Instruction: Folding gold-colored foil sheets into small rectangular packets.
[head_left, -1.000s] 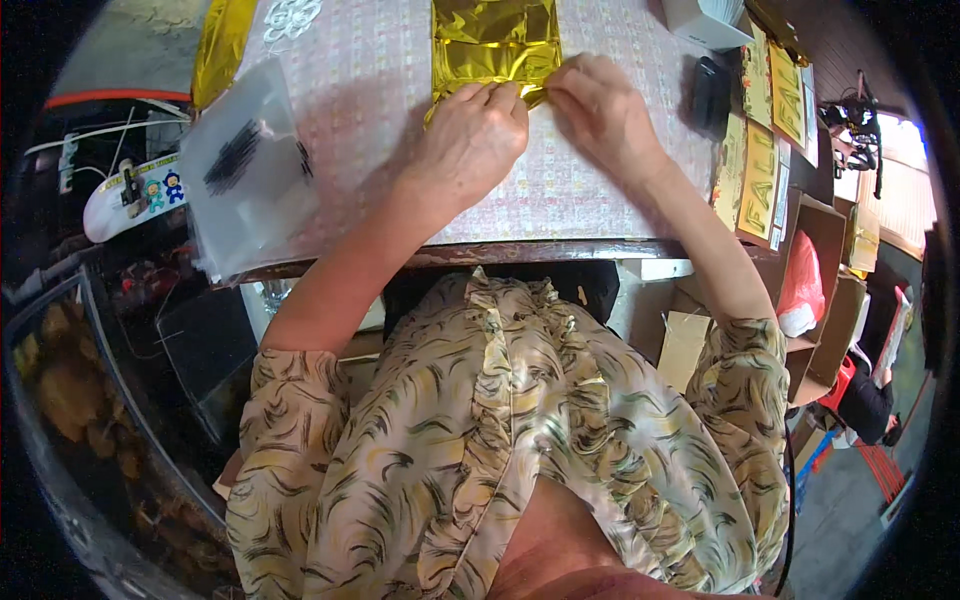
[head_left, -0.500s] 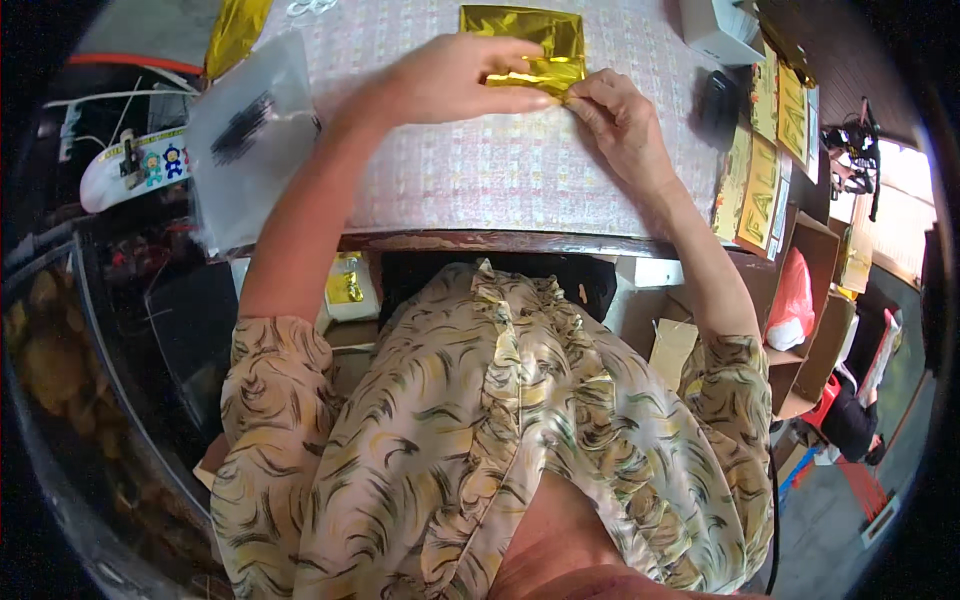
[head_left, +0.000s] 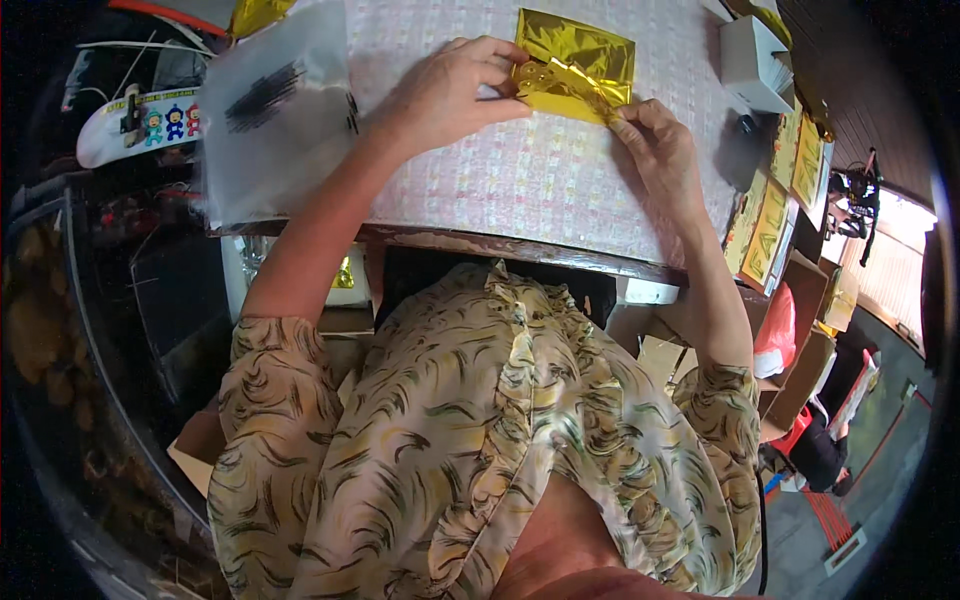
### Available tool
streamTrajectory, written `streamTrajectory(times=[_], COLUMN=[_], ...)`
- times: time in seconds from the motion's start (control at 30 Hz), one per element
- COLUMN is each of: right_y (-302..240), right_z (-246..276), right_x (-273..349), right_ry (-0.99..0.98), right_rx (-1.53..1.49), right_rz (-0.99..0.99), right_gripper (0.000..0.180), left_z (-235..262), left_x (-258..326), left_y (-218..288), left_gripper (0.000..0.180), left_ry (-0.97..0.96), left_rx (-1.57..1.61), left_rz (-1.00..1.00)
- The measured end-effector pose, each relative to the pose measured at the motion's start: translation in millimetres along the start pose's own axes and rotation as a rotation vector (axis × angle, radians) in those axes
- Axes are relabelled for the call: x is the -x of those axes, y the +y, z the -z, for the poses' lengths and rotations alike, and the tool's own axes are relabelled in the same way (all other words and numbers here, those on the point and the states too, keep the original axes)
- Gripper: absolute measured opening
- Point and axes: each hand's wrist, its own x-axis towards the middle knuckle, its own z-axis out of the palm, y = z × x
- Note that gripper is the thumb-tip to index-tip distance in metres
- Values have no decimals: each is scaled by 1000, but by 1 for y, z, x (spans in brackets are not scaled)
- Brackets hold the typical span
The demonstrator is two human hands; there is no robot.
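Observation:
A gold foil packet or sheet [head_left: 590, 42] lies flat near the far edge of the table. Along its near edge runs a crumpled gold foil piece [head_left: 565, 85] with a scalloped edge at its left end. My right hand [head_left: 660, 150] pinches the right end of this piece between thumb and fingers. At the other end is my left hand [head_left: 465, 90], fingertips touching the foil's left edge, thumb stretched out apart from them on the cloth. Whether the crumpled piece is separate from the flat foil, I cannot tell.
A checked cloth [head_left: 540, 190] covers the table. On the left lies a clear plastic bag [head_left: 275, 130] with thin black items. A white box [head_left: 755, 62] and yellow printed packs [head_left: 768, 230] line the right side. Open cardboard boxes [head_left: 800, 290] stand beyond the table's right edge.
The left hand has drawn back from over the foil to its left edge, uncovering the scalloped piece. The right hand keeps its pinch. The whole view has shifted slightly.

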Motion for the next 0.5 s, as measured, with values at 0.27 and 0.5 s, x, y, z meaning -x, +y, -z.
streamTrajectory(times=[0.27,0.5], right_y=[1,-2], right_z=[0,-6], right_x=[-1,0], right_ry=[10,90], right_rx=[11,20], right_rz=[-61,-35], right_gripper=[16,21], left_z=[-1,-4], left_x=[2,2], left_y=[5,2], left_gripper=[30,23], left_ry=[57,44], left_rx=[-11,35], left_rz=[-3,15])
